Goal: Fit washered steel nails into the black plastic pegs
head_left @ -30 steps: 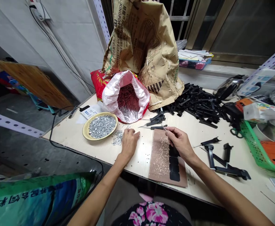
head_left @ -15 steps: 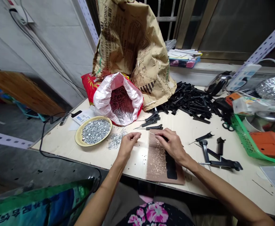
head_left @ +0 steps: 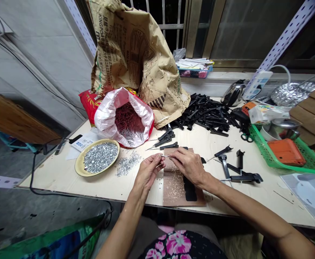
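Note:
My left hand [head_left: 149, 169] and my right hand [head_left: 189, 163] meet above the table's front part. Between their fingertips stretches a thin metal pin [head_left: 166, 156], its right end pinched by my right hand. The left thumb and forefinger close at the pin's other end; anything small between them is too tiny to make out. Beneath my right hand lies a brown board [head_left: 170, 198] strewn with pale bits, a black strip [head_left: 191, 192] on it. Left of my hands, small metal rings [head_left: 127, 164] lie loose beside a yellow dish [head_left: 78, 168] heaped with more rings.
Behind stands a white-lined bag [head_left: 106, 118] of metal pins, against a brown paper sack [head_left: 163, 82]. Black plastic parts [head_left: 206, 113] are piled at the back. Several black pieces with pins [head_left: 238, 172] lie at right, near a green basket [head_left: 268, 158].
My hands have come together, and the pin now reaches the left fingertips. The left hand has turned, showing more of its fingers. The whole view has shifted slightly to the right.

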The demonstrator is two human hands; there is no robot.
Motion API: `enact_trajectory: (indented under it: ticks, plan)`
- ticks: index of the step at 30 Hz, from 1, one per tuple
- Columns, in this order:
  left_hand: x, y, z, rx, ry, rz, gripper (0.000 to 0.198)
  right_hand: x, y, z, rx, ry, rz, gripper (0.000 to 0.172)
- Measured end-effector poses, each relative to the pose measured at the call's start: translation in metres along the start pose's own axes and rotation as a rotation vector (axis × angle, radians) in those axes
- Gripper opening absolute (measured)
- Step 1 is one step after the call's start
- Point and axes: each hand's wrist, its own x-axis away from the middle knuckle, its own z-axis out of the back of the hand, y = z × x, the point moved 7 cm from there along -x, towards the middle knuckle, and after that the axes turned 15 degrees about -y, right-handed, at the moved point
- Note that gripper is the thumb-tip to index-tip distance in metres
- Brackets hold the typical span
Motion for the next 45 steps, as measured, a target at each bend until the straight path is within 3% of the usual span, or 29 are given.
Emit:
enact_trajectory:
  ticks: [11,19,26,33,36,40,45]
  plan:
    - [0.001,0.007,-0.004,-0.185,0.053,-0.108,0.028,0.007,-0.009,-0.001,0.261,0.06,0.033,0.019]
    - [-0.002,0.005,-0.007,-0.265,0.032,-0.091,0.028,0.006,0.003,-0.002,0.04,-0.017,-0.059,0.02]
    - [-0.002,0.004,-0.009,-0.352,0.05,-0.14,0.026,0.009,0.004,-0.003,0.137,0.02,-0.069,0.02]
    - [0.002,0.009,-0.012,-0.51,0.088,-0.206,0.025,0.013,0.004,-0.008,0.129,0.075,-0.056,0.022]
    - [0.004,0.011,-0.012,-0.591,0.117,-0.208,0.025,0.013,0.008,-0.011,0.034,0.039,-0.074,0.022]
    - [0.003,0.007,-0.014,-0.557,0.069,-0.159,0.026,0.015,0.015,-0.012,-0.153,-0.011,-0.08,0.019]
    - [-0.001,0.002,-0.017,-0.484,0.048,-0.11,0.027,0.019,0.015,-0.007,-0.025,0.059,-0.078,0.017]
